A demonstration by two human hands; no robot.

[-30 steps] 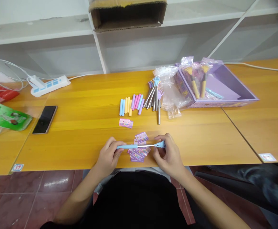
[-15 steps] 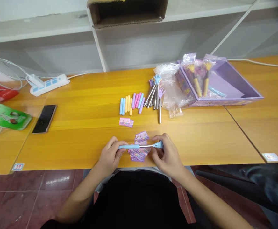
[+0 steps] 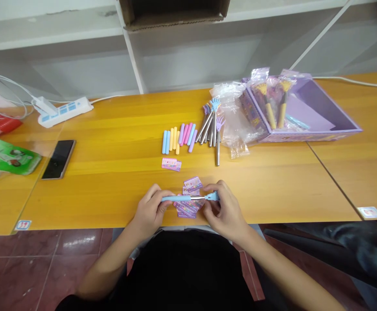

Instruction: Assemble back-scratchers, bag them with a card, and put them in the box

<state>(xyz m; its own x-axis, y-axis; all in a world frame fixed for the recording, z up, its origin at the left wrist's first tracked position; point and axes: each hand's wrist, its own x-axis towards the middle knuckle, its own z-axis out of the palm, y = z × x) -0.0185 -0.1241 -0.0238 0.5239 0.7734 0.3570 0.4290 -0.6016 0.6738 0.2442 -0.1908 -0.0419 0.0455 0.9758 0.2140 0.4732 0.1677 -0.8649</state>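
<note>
A back scratcher (image 3: 197, 198) with a light blue handle, a metal shaft and a blue hand-shaped head lies level between my hands. My left hand (image 3: 151, 208) is closed on its handle end; my right hand (image 3: 225, 210) grips the head, partly hiding it. Below it, small printed purple cards (image 3: 186, 212) lie in an overlapping pile. Two more cards (image 3: 171, 164) are farther back. Beyond them lie several blue, yellow, pink and purple sleeves (image 3: 174, 140). To their right is a bunch of metal back scratchers (image 3: 210, 125) without coloured sleeves.
Clear plastic bags (image 3: 233, 125) lie against a purple box (image 3: 318, 136), which holds bagged back scratchers with yellow heads. At left are a phone (image 3: 58, 160), a green package (image 3: 10, 157) and a power strip (image 3: 67, 111). A cardboard box (image 3: 177, 21) sits on the shelf above.
My right hand has moved slightly left, and the back scratcher's exposed shaft looks shorter, with the head closer to the handle. The camera view has shifted a little.
</note>
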